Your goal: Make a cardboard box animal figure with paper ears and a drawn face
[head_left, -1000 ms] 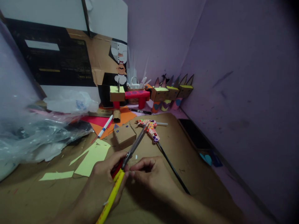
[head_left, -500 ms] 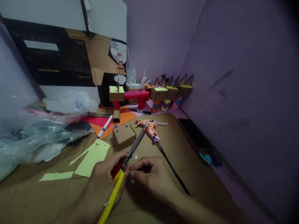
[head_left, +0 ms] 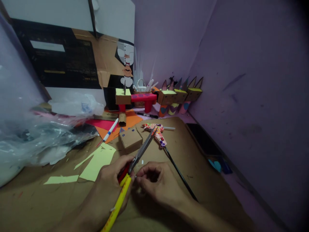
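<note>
My left hand [head_left: 109,183] is closed round a pair of scissors [head_left: 145,146] with red and yellow handles, their blades pointing up and away. Close beside it, the thumb and forefinger of my right hand [head_left: 160,183] are pinched near the left fingertips. Whatever they hold, if anything, is too small to make out. Past the blades lies a small cardboard box [head_left: 131,140] with drawn eyes. A flower-patterned glue gun [head_left: 159,137] rests beyond the scissor tips, its black cord running towards me under the right wrist.
Pale yellow paper pieces [head_left: 98,164] and a white marker [head_left: 110,130] lie to the left, near a plastic bag [head_left: 60,135]. Several cardboard animal figures [head_left: 166,96] stand at the back. A dark phone [head_left: 202,138] lies along the right wall. Brown cardboard [head_left: 212,193] covers the table.
The view has turned slightly left, so everything sits a little further right. My right fingertips have drawn slightly away from the left ones. The scissors stay in my left hand.
</note>
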